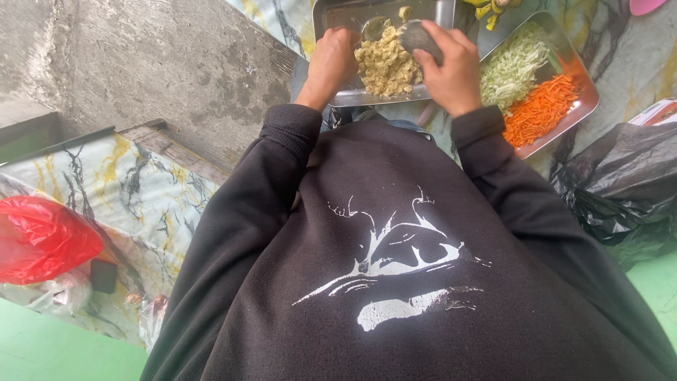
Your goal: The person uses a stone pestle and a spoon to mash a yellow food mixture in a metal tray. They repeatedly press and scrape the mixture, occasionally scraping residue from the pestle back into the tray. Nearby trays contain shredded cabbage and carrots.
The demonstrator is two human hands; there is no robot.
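Crumbly yellow mash (386, 68) heaps beside our right hand (451, 69), which grips a metal scoop (417, 35); our left hand (331, 62) clasps the steel tray (338, 17); crumbs may spill over its near rim.

A metal tray (338, 17) sits on the table (620, 63) at the top of the view, holding a heap of crumbled food (384, 67) in its near half. The left hand (331, 60) rests on the tray's near-left edge; the right hand (451, 67) is just right of the heap, closed around a round tool (416, 35) above it. To the right lies a second tray (582, 106), with shredded cabbage (511, 67) in its far part and grated carrot (539, 109) nearer. Further right and nearer lies a bag (620, 190). Far left, another bag (42, 236) lies on a lower surface (141, 197).
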